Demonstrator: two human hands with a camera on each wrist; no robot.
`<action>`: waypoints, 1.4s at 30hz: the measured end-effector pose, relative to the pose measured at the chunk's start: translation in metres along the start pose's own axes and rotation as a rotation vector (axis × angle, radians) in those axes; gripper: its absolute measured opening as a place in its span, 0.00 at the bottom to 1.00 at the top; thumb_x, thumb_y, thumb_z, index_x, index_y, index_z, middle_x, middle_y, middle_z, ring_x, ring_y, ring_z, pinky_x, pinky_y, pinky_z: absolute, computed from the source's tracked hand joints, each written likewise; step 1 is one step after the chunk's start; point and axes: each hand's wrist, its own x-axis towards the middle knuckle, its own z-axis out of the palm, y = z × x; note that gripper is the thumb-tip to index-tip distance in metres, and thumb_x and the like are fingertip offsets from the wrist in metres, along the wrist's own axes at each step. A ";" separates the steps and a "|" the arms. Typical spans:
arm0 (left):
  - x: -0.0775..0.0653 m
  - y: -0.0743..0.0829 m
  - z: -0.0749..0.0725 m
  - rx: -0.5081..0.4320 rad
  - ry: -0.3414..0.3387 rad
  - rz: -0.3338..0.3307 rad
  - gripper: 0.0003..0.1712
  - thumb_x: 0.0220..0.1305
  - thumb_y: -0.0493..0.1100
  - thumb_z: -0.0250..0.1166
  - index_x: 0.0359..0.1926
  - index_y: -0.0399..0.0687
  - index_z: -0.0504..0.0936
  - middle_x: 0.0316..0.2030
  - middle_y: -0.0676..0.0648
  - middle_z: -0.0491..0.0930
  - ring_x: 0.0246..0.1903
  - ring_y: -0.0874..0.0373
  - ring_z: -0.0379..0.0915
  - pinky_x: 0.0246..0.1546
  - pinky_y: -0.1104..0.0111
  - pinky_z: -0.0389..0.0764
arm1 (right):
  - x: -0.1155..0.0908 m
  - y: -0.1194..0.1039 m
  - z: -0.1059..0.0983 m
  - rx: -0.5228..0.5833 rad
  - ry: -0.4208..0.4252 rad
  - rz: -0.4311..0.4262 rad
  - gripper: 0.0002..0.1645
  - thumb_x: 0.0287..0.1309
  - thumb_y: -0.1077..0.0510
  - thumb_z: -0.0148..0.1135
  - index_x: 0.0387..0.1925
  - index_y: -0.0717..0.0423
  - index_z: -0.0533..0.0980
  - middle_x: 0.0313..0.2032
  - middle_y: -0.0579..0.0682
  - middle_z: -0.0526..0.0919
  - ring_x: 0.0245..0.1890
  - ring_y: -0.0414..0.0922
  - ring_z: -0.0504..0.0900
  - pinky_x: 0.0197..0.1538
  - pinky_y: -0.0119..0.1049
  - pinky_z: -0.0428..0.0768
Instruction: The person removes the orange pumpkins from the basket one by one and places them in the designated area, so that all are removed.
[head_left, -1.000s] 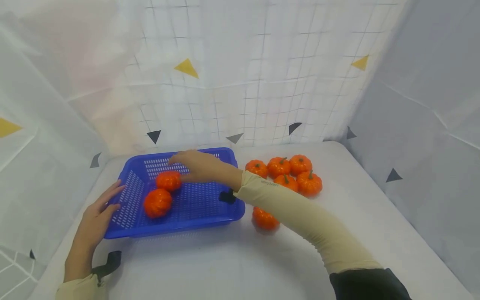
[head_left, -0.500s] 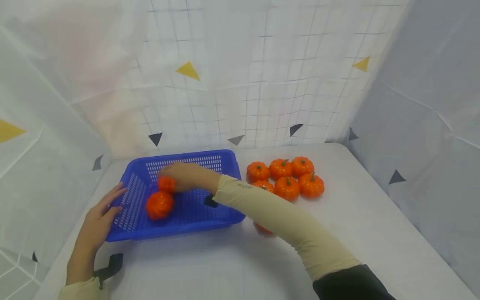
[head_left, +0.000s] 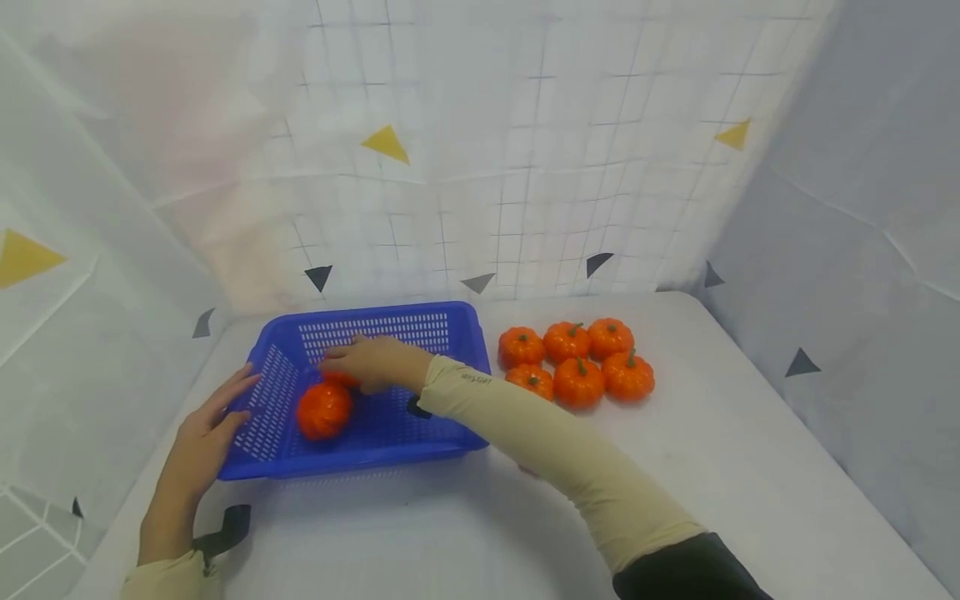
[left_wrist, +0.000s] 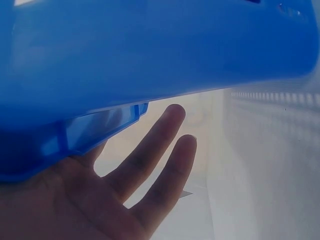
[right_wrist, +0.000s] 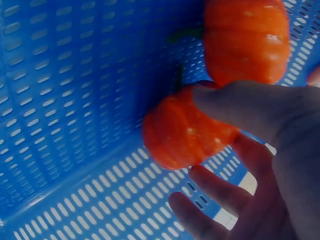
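A blue slotted plastic basket (head_left: 352, 458) stands on the white table with two small orange pumpkins inside. My right hand (head_left: 378, 362) reaches into it and grips the rear pumpkin (right_wrist: 175, 130), thumb over its top and fingers along its side. From the head view that hand covers most of it. Beside it lies the other pumpkin (head_left: 324, 411), its green stem showing in the right wrist view. At the basket's left edge my left hand (head_left: 198, 442) touches the rim, its fingers (left_wrist: 150, 150) extended along the outside in the left wrist view.
Several more orange pumpkins (head_left: 579, 383) sit in a cluster on the table (head_left: 720, 467), right of the basket. Another is almost hidden beneath the right sleeve (head_left: 540, 425). White sheeting (head_left: 480, 150) with coloured triangles encloses the back and sides.
My right hand has lowered into the basket and closed around the rear pumpkin, its forearm shifting left. The left hand stays at the rim. The head view has shifted slightly.
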 end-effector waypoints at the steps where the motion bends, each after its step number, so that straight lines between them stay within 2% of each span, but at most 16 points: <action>1: 0.000 0.000 0.000 -0.001 -0.001 0.002 0.28 0.81 0.39 0.48 0.78 0.44 0.66 0.80 0.42 0.54 0.77 0.33 0.43 0.67 0.26 0.47 | 0.001 0.001 0.001 -0.009 0.010 -0.002 0.44 0.71 0.61 0.64 0.80 0.28 0.60 0.78 0.40 0.60 0.74 0.55 0.64 0.56 0.40 0.83; 6: 0.002 0.002 -0.001 -0.006 -0.001 0.009 0.28 0.81 0.40 0.48 0.78 0.44 0.66 0.80 0.43 0.54 0.78 0.33 0.43 0.68 0.26 0.45 | 0.004 0.004 0.006 -0.126 0.063 0.032 0.36 0.70 0.57 0.64 0.75 0.34 0.68 0.71 0.51 0.66 0.65 0.52 0.71 0.55 0.42 0.83; 8: 0.002 0.002 -0.001 -0.004 0.001 0.007 0.28 0.81 0.40 0.48 0.78 0.44 0.66 0.80 0.43 0.54 0.78 0.33 0.43 0.68 0.26 0.45 | 0.005 0.004 0.008 -0.173 0.064 0.055 0.33 0.70 0.57 0.64 0.73 0.36 0.71 0.73 0.53 0.64 0.67 0.54 0.70 0.58 0.45 0.82; 11: 0.002 0.003 -0.001 -0.003 -0.002 -0.006 0.28 0.82 0.40 0.48 0.78 0.44 0.65 0.80 0.43 0.54 0.78 0.33 0.42 0.67 0.26 0.45 | 0.005 0.005 0.010 -0.213 0.055 0.074 0.31 0.67 0.57 0.68 0.69 0.38 0.74 0.71 0.52 0.67 0.65 0.52 0.71 0.55 0.43 0.83; 17: 0.001 0.002 -0.001 0.001 -0.012 -0.019 0.29 0.82 0.40 0.48 0.79 0.44 0.64 0.80 0.41 0.53 0.77 0.32 0.42 0.67 0.25 0.45 | 0.000 0.007 0.012 -0.242 0.064 0.067 0.31 0.65 0.58 0.71 0.68 0.42 0.72 0.59 0.47 0.77 0.56 0.49 0.75 0.48 0.38 0.84; 23: 0.002 0.002 0.000 -0.004 -0.009 -0.004 0.28 0.82 0.39 0.48 0.78 0.43 0.65 0.80 0.41 0.54 0.77 0.32 0.42 0.67 0.26 0.45 | -0.006 0.008 0.015 -0.289 0.096 0.061 0.32 0.66 0.59 0.69 0.69 0.45 0.70 0.60 0.48 0.78 0.55 0.50 0.79 0.48 0.38 0.86; 26: 0.003 0.002 0.001 -0.008 -0.008 0.004 0.28 0.82 0.38 0.48 0.78 0.43 0.65 0.80 0.42 0.54 0.78 0.33 0.42 0.68 0.27 0.45 | -0.010 0.012 0.019 -0.355 0.107 0.077 0.28 0.69 0.58 0.67 0.68 0.47 0.73 0.57 0.50 0.79 0.47 0.47 0.81 0.46 0.36 0.85; 30: 0.004 0.004 0.001 0.001 -0.011 -0.005 0.28 0.81 0.39 0.48 0.78 0.43 0.65 0.80 0.42 0.53 0.78 0.33 0.42 0.68 0.26 0.45 | -0.015 0.018 0.024 -0.412 0.120 0.097 0.19 0.72 0.58 0.61 0.61 0.50 0.79 0.49 0.53 0.80 0.34 0.43 0.79 0.36 0.33 0.85; 33: 0.003 0.004 0.001 0.011 -0.014 -0.014 0.28 0.81 0.39 0.48 0.79 0.43 0.65 0.80 0.41 0.53 0.78 0.32 0.42 0.68 0.26 0.45 | -0.017 0.022 0.026 -0.370 0.120 0.108 0.17 0.72 0.58 0.60 0.60 0.51 0.79 0.47 0.54 0.79 0.31 0.43 0.78 0.33 0.34 0.85; 36: 0.003 0.002 0.000 0.011 -0.017 -0.015 0.28 0.82 0.39 0.48 0.79 0.43 0.65 0.80 0.41 0.53 0.78 0.32 0.42 0.67 0.25 0.45 | -0.017 0.024 0.025 -0.296 0.082 0.128 0.20 0.71 0.59 0.62 0.62 0.50 0.76 0.50 0.54 0.79 0.32 0.44 0.78 0.33 0.35 0.85; 39: 0.002 0.001 0.000 0.006 -0.016 -0.016 0.28 0.82 0.39 0.48 0.78 0.43 0.65 0.80 0.40 0.53 0.77 0.31 0.42 0.67 0.25 0.44 | -0.016 0.023 0.022 -0.200 0.026 0.156 0.26 0.66 0.59 0.68 0.63 0.48 0.74 0.55 0.53 0.77 0.34 0.44 0.77 0.35 0.35 0.83; 42: 0.002 0.001 0.000 0.001 -0.014 -0.016 0.28 0.82 0.40 0.48 0.79 0.43 0.65 0.80 0.40 0.53 0.77 0.31 0.42 0.67 0.25 0.44 | -0.016 0.021 0.019 -0.124 -0.004 0.166 0.31 0.59 0.56 0.74 0.63 0.45 0.74 0.54 0.51 0.77 0.38 0.44 0.77 0.37 0.36 0.83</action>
